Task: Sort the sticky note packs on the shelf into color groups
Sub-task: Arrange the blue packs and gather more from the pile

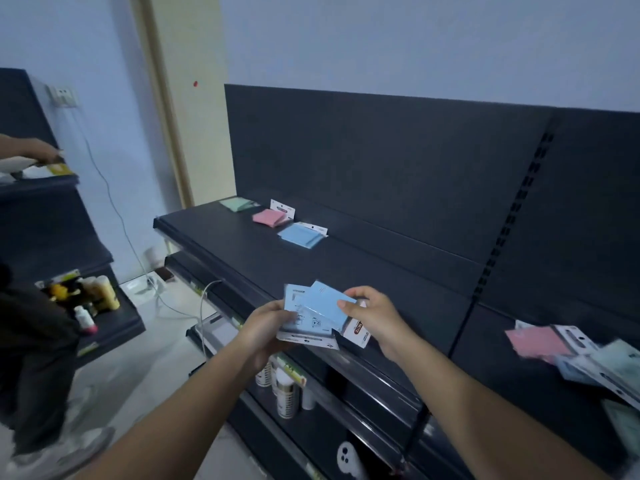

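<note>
Over the front edge of the dark shelf (pixel 242 244), my left hand (pixel 266 327) grips a small stack of blue sticky note packs (pixel 304 323). My right hand (pixel 374 313) pinches the top blue pack (pixel 329 304) of that stack by its right side. Three sorted piles lie at the shelf's back left: a green pack (pixel 237 204), a pink pack (pixel 270 217) and a blue pack (pixel 301 236). A mixed heap lies at the right, with a pink pack (pixel 535 341) on top and blue and green packs (pixel 595 368) blurred beside it.
Lower shelves hold white bottles (pixel 285 389). Another person (pixel 31 341) stands at the left by a second shelf unit (pixel 104 317) with bottles, a hand (pixel 38 150) reaching over its top. A white cable (pixel 207 296) hangs near the shelf's left end.
</note>
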Demonstrator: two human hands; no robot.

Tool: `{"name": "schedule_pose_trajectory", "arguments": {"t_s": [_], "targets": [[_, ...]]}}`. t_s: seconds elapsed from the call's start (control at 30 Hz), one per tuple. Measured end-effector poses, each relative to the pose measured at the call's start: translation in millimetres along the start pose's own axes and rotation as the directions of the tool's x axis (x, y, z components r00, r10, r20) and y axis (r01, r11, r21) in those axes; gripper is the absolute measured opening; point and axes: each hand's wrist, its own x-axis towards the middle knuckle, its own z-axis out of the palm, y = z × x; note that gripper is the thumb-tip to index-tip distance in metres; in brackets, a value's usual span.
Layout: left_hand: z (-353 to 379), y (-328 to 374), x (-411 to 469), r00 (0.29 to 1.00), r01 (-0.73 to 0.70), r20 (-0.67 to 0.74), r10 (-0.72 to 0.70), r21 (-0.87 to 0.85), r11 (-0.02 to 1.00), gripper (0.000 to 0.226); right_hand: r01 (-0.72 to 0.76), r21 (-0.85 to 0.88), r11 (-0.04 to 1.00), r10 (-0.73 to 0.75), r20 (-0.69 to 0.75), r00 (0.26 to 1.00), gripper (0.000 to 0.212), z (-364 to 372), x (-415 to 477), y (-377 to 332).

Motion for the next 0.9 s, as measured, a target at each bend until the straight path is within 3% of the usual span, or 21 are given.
{"name": "schedule_pose_trajectory", "arguments": {"t_s": [0.2, 0.47, 0.77, 0.9], "targets": [[-45, 16, 32, 1.000, 0.019, -0.006, -0.019, 0.032, 0.999, 0.020, -0.017, -0.032, 0.999, 0.017, 0.003, 1.000, 0.010, 46, 35, 2], [-59, 30, 106, 0.994, 0.068, 0.082, -0.067, -0.001, 0.998, 0.033, -0.010, -0.152, 0.988, 0.015, 0.032, 0.999, 0.013, 51, 113, 3], [-48, 76, 223, 0.988, 0.070, 0.130, -0.080, 0.081, 0.994, 0.053, -0.007, -0.147, 0.989, -0.003, -0.065, 0.998, 0.012, 49, 241, 0], [-40, 89, 268, 0.993, 0.032, 0.111, -0.039, 0.071, 0.997, 0.048, -0.002, -0.116, 0.993, -0.013, -0.128, 0.992, 0.020, 50, 280, -4]]}}
